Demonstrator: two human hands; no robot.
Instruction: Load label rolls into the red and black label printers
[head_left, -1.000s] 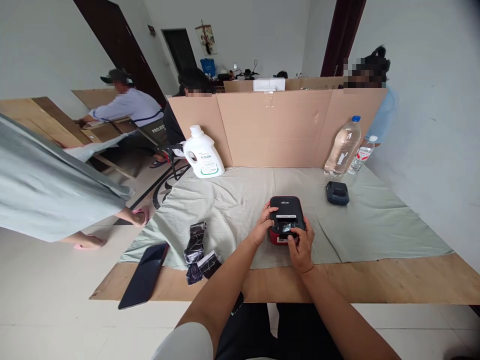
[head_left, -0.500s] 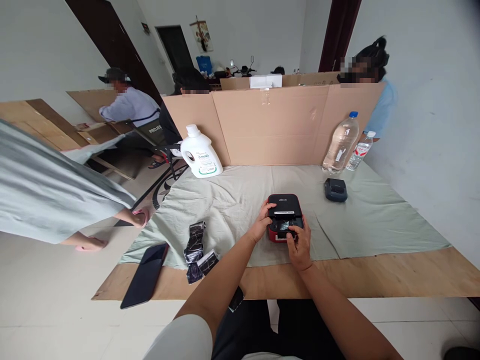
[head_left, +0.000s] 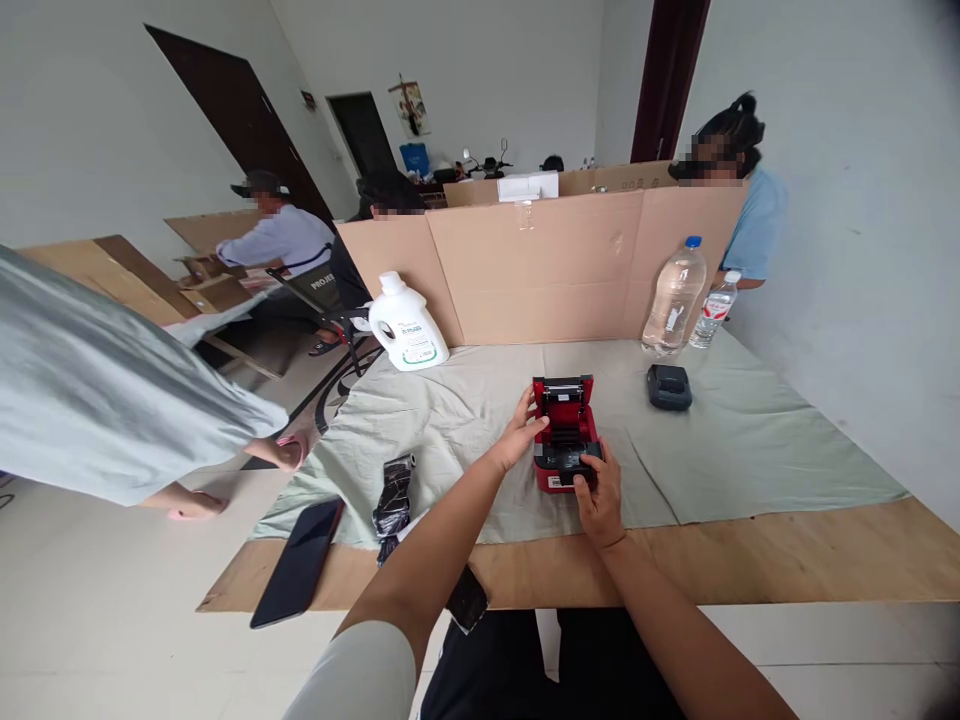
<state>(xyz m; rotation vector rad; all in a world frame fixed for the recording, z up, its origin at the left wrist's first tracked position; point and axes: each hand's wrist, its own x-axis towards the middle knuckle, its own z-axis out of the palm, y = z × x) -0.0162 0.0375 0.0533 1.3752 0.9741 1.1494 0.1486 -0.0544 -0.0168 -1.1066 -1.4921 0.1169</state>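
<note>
Plywood, pale and long, makes the table (head_left: pixel 787 560) I am working at, and a wrinkled grey-green cloth (head_left: pixel 750 440) covers most of it. I take the small red printer with its black lid (head_left: pixel 562 435) as my landmark; it sits on the cloth near the middle, lid swung up and open. Behind the printer a brown cardboard screen (head_left: pixel 540 270) stands along the far edge of the table. Left of the printer and further back is a white plastic jug (head_left: pixel 407 325). Right of it and further back stands a clear water bottle with a blue cap (head_left: pixel 675 298), and nearer, a small dark grey box (head_left: pixel 669 387). Left of the printer and closer to me lies a black phone (head_left: pixel 298 562), with crumpled black wrapping (head_left: pixel 394 500) between. My left hand (head_left: pixel 517 440) touches the printer's left side, fingers spread against the raised lid. My right hand (head_left: pixel 596 490) rests on its front edge, fingers curled narrowly onto the black front panel.
</note>
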